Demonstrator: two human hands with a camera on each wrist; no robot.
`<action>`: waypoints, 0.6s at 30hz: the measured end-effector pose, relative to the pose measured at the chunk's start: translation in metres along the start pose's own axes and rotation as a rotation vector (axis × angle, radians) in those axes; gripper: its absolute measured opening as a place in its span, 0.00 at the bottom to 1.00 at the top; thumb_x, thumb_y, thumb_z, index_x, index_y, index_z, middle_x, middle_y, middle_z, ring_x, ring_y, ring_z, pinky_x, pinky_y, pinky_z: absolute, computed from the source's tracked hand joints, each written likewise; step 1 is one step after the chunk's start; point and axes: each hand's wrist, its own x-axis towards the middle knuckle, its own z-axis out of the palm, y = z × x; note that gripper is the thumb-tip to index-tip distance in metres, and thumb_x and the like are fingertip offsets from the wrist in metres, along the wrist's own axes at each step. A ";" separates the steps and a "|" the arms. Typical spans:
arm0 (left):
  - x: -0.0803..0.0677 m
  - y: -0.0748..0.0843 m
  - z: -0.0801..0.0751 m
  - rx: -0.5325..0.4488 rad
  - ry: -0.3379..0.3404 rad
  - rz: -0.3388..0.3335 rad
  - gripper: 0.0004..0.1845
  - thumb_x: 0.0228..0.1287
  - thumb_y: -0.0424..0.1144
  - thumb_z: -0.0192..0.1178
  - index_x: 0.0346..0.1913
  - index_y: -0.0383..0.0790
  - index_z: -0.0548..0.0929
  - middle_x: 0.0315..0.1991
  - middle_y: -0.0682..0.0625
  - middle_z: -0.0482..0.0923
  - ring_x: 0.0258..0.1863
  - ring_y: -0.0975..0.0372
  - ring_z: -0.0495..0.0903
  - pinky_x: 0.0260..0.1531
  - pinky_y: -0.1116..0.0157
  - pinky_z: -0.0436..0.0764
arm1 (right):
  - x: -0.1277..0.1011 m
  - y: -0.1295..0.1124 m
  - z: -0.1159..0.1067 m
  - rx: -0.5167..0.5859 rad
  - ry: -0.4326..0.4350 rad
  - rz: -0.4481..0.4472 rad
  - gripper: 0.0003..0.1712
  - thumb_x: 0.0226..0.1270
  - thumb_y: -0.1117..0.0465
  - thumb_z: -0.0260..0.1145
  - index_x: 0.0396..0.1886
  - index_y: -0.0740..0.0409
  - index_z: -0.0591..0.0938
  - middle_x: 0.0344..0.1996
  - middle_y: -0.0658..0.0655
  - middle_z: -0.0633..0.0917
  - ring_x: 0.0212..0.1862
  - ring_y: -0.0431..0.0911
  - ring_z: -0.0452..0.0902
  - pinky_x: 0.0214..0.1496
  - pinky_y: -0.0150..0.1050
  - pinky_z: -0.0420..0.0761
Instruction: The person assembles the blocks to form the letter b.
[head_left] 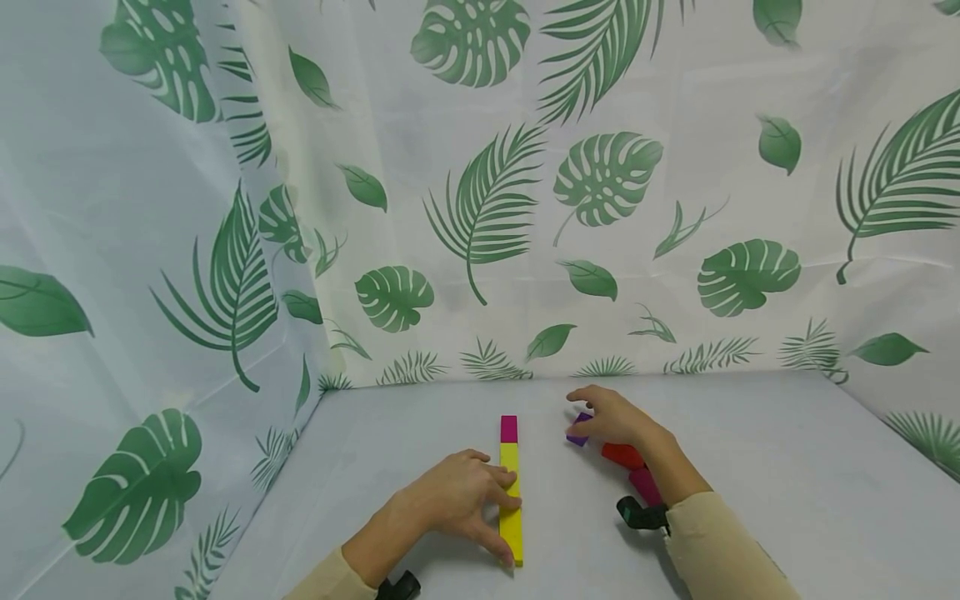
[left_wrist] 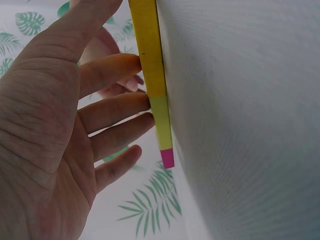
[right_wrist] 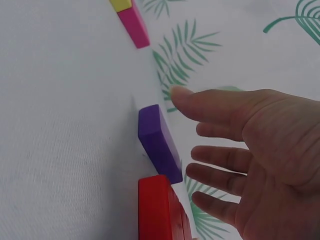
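While our left hand [head_left: 457, 500] steadies the yellow-and-magenta block row [head_left: 511, 487] with straight fingers, our open right hand [head_left: 611, 417] reaches the purple block [head_left: 577, 436], holding nothing; red block [head_left: 622, 454] and 1 magenta block [head_left: 645, 485] still wait.

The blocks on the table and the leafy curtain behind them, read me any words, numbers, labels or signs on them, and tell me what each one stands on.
There is no text to read in any view.
The yellow blocks, pink block, purple block and red block have plain coloured faces.
The curtain bears only green leaf prints.
The table is plain grey.
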 end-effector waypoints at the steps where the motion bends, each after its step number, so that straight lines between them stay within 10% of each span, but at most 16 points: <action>1: 0.000 0.000 0.000 0.000 -0.002 -0.001 0.39 0.43 0.81 0.51 0.56 0.64 0.81 0.59 0.58 0.76 0.60 0.74 0.71 0.64 0.57 0.68 | 0.000 0.000 0.000 -0.005 -0.002 0.000 0.38 0.55 0.52 0.74 0.63 0.60 0.74 0.60 0.63 0.75 0.60 0.62 0.71 0.57 0.58 0.74; 18: 0.001 -0.001 0.001 -0.037 -0.012 -0.021 0.40 0.42 0.81 0.51 0.56 0.64 0.81 0.60 0.58 0.76 0.61 0.74 0.70 0.64 0.57 0.68 | -0.003 -0.002 -0.003 -0.038 -0.005 0.041 0.34 0.50 0.55 0.77 0.56 0.66 0.79 0.51 0.63 0.81 0.53 0.58 0.76 0.56 0.55 0.76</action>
